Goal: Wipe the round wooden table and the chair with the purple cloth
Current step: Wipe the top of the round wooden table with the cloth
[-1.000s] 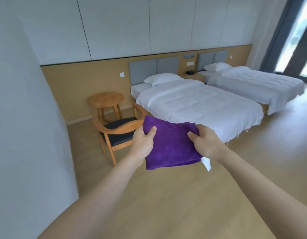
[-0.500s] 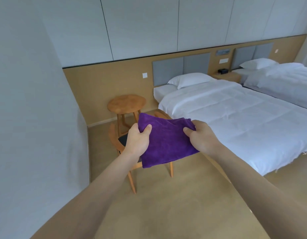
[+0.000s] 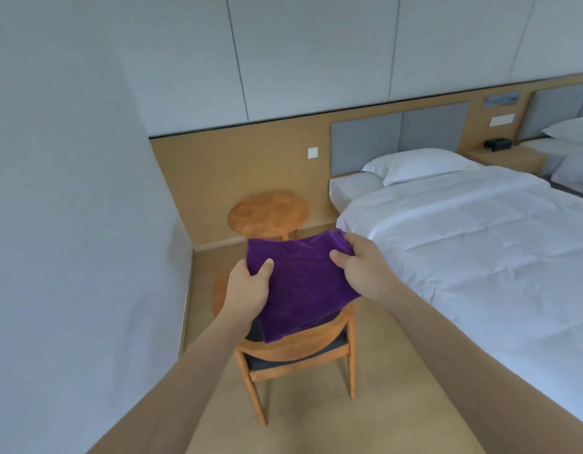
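A folded purple cloth (image 3: 300,283) is held out in front of me, above the chair. My left hand (image 3: 246,290) grips its left edge with the thumb on top. My right hand (image 3: 357,265) grips its right upper corner. Below the cloth stands a wooden chair (image 3: 293,348) with a curved back and a dark seat, mostly hidden by the cloth and my left hand. Beyond it, near the wood-panelled wall, stands the round wooden table (image 3: 268,211); its legs are hidden behind the cloth.
A white wall (image 3: 70,224) runs close along the left. A bed with white bedding (image 3: 473,244) fills the right, close to the chair. A bedside shelf (image 3: 506,157) and a second bed lie at the far right. Bare floor (image 3: 316,430) lies before the chair.
I have come closer to the chair and table, and the view has turned left. Both hands still hold the cloth, now directly over the chair.
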{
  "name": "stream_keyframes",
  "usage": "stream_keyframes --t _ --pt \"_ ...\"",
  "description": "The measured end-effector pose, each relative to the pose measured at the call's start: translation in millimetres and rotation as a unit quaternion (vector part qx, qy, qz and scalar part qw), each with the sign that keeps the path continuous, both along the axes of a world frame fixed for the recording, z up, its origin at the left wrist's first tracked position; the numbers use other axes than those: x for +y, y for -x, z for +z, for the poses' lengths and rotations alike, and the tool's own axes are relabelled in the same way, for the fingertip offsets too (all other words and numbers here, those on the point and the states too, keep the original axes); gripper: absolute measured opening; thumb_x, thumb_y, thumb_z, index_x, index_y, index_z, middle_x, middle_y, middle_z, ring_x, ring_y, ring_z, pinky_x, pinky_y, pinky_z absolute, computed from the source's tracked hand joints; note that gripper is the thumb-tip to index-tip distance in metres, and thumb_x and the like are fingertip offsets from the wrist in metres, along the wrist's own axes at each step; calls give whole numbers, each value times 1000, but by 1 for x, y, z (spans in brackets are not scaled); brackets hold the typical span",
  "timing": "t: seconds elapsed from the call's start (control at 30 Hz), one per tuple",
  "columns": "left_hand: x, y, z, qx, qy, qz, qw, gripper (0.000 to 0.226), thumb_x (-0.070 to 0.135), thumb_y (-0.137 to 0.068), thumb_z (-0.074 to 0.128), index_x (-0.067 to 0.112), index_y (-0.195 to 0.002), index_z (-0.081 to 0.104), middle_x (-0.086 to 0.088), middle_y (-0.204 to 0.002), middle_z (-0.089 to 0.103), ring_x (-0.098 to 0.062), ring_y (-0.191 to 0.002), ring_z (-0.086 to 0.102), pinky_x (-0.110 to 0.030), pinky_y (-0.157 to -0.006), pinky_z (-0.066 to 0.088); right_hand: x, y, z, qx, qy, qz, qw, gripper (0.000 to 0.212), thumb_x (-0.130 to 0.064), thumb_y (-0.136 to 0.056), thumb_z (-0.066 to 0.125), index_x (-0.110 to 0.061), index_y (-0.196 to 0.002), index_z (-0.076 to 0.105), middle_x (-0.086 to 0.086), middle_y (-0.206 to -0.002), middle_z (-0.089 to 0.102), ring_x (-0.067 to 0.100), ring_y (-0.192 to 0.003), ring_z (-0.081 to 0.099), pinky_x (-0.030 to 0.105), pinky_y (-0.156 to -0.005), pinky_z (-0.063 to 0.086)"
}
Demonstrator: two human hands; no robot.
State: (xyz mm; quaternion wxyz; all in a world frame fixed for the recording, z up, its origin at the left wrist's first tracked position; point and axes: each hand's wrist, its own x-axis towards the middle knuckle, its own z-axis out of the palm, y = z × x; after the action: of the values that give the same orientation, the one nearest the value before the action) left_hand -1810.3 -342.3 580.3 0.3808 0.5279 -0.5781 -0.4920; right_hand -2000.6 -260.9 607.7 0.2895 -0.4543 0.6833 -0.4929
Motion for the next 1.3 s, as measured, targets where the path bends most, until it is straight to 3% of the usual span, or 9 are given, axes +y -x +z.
stream_keyframes --t 0.13,0.33,0.43,0.57,0.73,0.87,1.03,1.13,1.3 --pt "-47 13 -14 8 -36 25 999 35 38 -99 64 14 -124 62 -2 -114 71 -19 -100 70 -37 -83 61 -58 22 -5 -9 1 36 999 7 -18 -101 60 -15 -97 65 13 -95 73 31 -88 71 46 -81 59" --pt "-120 38 -40 -11 -104 -8 994 30 33 -98 67 15 -121 63 -1 -108 74 -16 -87 75 -31 -60 61 -134 52 -19 -30 1 61 998 16 -13 -100 61 -26 -93 66 0 -89 75 19 -83 73 33 -71 57" --pt "-163 54 -56 5 -129 -28 991 25 29 -98 69 14 -118 66 -3 -106 76 -17 -84 77 -35 -63 63 -174 64 -22 -35 -10 78 996 18 -13 -99 63 -30 -93 67 -9 -86 75 11 -82 72 25 -72 52" --pt "-220 77 -71 26 -150 -42 987 23 28 -98 67 15 -117 67 -3 -107 77 -20 -92 76 -41 -75 64 -226 82 -25 -27 -39 67 997 4 -23 -99 65 -22 -98 69 1 -95 76 20 -89 73 35 -82 58" --pt "-291 127 -89 61 -191 -79 976 24 26 -99 64 15 -121 65 -3 -109 77 -22 -98 75 -45 -84 63 -285 120 -39 -56 -79 -3 995 30 -41 -102 54 -15 -95 67 3 -88 73 19 -83 68 33 -77 53" --pt "-315 176 -102 36 -208 -114 971 31 26 -100 63 14 -128 59 -4 -119 72 -21 -103 71 -44 -88 61 -300 159 -55 -84 -87 -62 991 31 -32 -103 50 -10 -85 61 0 -76 62 15 -74 59 29 -71 47" --pt "-321 253 -107 -72 -131 -137 979 41 34 -96 69 15 -126 48 0 -118 59 -7 -92 60 -17 -61 45 -308 218 -75 -76 -45 -80 993 27 -21 -102 58 -22 -77 66 -13 -63 62 2 -61 59 17 -61 47" --pt "-315 308 -94 7 -127 -188 974 32 42 -98 64 19 -119 56 -1 -117 66 -9 -88 68 -13 -62 51 -311 265 -88 -67 -48 -87 993 23 -20 -101 61 -14 -81 69 -8 -64 63 6 -60 57 21 -61 46" --pt "-295 414 -77 41 -106 -339 934 77 41 -74 88 29 -139 48 11 -129 63 0 -109 67 -19 -83 57 -309 366 -97 -92 -49 -91 990 17 -24 -99 66 -18 -87 75 -2 -76 76 19 -76 75 35 -68 62"
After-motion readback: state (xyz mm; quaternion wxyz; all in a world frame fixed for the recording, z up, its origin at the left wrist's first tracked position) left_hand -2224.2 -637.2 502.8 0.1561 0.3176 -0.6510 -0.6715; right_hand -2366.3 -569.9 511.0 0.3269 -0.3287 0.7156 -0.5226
